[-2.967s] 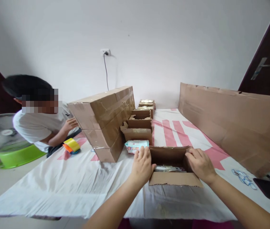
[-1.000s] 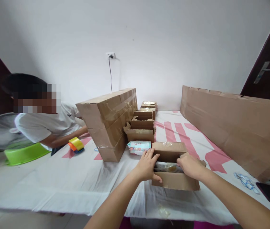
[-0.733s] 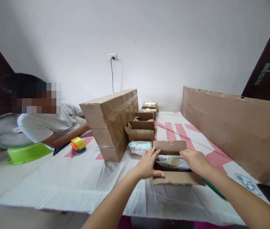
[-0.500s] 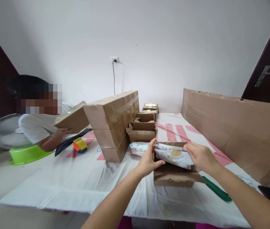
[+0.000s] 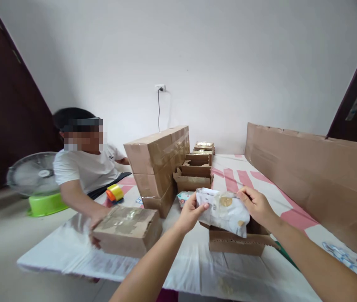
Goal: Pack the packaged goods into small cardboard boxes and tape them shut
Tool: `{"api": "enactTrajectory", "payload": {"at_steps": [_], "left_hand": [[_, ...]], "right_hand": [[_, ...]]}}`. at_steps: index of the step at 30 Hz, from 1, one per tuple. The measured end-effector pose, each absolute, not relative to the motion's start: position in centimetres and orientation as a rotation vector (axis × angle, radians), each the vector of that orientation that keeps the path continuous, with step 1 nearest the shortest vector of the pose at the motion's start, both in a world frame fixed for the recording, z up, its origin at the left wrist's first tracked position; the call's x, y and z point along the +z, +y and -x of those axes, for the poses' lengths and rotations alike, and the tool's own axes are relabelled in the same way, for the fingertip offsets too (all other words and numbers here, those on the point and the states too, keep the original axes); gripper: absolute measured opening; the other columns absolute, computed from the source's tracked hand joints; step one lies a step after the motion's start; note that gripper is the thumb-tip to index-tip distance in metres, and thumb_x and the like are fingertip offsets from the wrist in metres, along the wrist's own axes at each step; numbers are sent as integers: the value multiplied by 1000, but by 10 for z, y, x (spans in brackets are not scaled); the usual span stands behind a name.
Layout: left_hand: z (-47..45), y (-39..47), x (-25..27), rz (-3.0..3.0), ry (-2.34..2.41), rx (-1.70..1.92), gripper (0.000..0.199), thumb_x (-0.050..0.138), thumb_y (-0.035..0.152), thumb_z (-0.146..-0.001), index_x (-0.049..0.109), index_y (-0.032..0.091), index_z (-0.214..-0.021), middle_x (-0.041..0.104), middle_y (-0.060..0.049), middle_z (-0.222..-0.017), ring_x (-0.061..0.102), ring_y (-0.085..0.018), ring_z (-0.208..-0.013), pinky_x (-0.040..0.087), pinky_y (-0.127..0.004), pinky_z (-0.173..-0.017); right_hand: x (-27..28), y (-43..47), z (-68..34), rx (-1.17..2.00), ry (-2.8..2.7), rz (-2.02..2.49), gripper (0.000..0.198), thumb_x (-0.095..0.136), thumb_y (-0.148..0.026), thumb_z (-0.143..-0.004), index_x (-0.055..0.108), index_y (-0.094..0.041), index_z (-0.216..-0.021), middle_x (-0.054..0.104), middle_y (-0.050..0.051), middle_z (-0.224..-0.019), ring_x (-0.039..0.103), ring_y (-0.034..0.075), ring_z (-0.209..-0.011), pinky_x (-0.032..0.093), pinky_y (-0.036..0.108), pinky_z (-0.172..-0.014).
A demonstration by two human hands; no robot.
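the cloth-covered table [image 5: 194, 270] is taken up on almost every side of the near open carton [image 5: 237, 247]. well to its right, the far side is walled off by a long cardboard panel [image 5: 311, 180]. beyond it to the left, a stack of taped boxes [image 5: 158, 167] is stood on the cloth, with another person [image 5: 87, 174] seated past it and a fan [image 5: 33, 174] farther out on the same side. directly to its left, a taped box [image 5: 128, 230] is gripped at one end by that person's hand. behind it, a row of smaller boxes [image 5: 194, 181] is set out. its opening is partly covered by a printed white packet [image 5: 224, 212], which is held tilted just above it: the left edge is pinched by the left hand [image 5: 191, 214], the upper right corner by the right hand [image 5: 255, 205]. a wipes pack [image 5: 183, 196], half hidden by the left hand, is seen behind and left of it. farther left, tape rolls [image 5: 115, 193] are placed; at its right, a green strip [image 5: 285, 253] is only partly seen.
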State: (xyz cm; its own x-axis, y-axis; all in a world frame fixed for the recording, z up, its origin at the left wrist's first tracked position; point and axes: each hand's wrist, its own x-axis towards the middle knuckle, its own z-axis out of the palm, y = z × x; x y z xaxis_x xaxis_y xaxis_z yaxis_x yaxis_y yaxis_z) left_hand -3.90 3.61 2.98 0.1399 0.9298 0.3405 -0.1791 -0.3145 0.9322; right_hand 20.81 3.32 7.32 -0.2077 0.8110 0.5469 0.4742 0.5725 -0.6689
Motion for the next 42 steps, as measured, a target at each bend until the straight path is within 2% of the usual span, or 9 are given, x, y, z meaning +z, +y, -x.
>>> {"api": "enactTrajectory", "payload": {"at_steps": [3, 6, 8, 11, 14, 21, 33, 38, 42], "left_hand": [[51, 45, 29, -1343, 796, 1509, 46, 75, 48, -73, 62, 18, -106, 70, -4, -100, 64, -19, -90, 49, -30, -82], [66, 61, 32, -1269, 789, 1651, 49, 76, 47, -72, 62, 19, -109, 70, -6, -106, 65, -20, -94, 50, -29, -84], [77, 75, 34, -1249, 806, 1704, 49, 77, 48, -70, 62, 19, -107, 71, -5, -105, 65, -20, -94, 50, -28, -83], [93, 101, 35, -1226, 846, 1740, 52, 78, 51, -67, 62, 20, -106, 71, -4, -102, 66, -19, -92, 50, -29, -82], [108, 130, 33, -1200, 913, 1738, 54, 78, 51, -68, 60, 19, -108, 70, -4, -101, 66, -20, -90, 51, -31, -83], [128, 186, 21, -1147, 1213, 1665, 33, 58, 35, -92, 57, 16, -120, 61, -9, -118, 63, -21, -100, 55, -42, -84], [122, 184, 16, -1263, 1366, 1644, 34, 59, 35, -92, 57, 16, -120, 61, -9, -120, 62, -21, -101, 55, -42, -85], [109, 173, 34, -1337, 1354, 1709, 27, 60, 33, -91, 61, 15, -111, 65, -7, -109, 64, -19, -95, 53, -40, -85], [96, 162, 48, -1391, 1300, 1783, 25, 68, 24, -82, 62, 19, -105, 68, -5, -100, 63, -19, -95, 48, -36, -92]], "right_hand": [[67, 41, -197, 751, -1790, 923, 39, 48, -58, -90, 54, -21, -100, 64, 3, -88, 60, 18, -79, 49, 29, -70], [66, 50, -180, 973, -1901, 900, 52, 65, -56, -79, 53, -20, -115, 67, 7, -108, 62, 23, -99, 49, 34, -85], [65, 62, -163, 967, -1942, 1014, 47, 71, -50, -75, 57, -20, -108, 68, 6, -105, 62, 24, -98, 49, 36, -86], [63, 92, -134, 905, -1918, 1127, 30, 68, -41, -80, 60, -20, -99, 69, 4, -97, 62, 22, -93, 49, 36, -86], [59, 130, -107, 885, -1905, 1185, 24, 66, -33, -85, 62, -18, -103, 68, 4, -101, 62, 20, -94, 50, 38, -88], [41, 191, -74, 883, -1864, 1290, 32, 58, -35, -93, 58, -19, -121, 60, 8, -124, 62, 22, -104, 54, 43, -87], [35, 202, -81, 1025, -1835, 1159, 33, 59, -35, -93, 58, -18, -121, 60, 8, -123, 62, 22, -103, 54, 43, -86], [50, 196, -98, 967, -1762, 1167, 34, 59, -35, -93, 58, -18, -122, 60, 8, -124, 62, 22, -104, 54, 44, -87], [60, 188, -110, 968, -1696, 1140, 32, 59, -35, -93, 58, -18, -121, 61, 8, -122, 62, 22, -103, 54, 43, -86]]}}
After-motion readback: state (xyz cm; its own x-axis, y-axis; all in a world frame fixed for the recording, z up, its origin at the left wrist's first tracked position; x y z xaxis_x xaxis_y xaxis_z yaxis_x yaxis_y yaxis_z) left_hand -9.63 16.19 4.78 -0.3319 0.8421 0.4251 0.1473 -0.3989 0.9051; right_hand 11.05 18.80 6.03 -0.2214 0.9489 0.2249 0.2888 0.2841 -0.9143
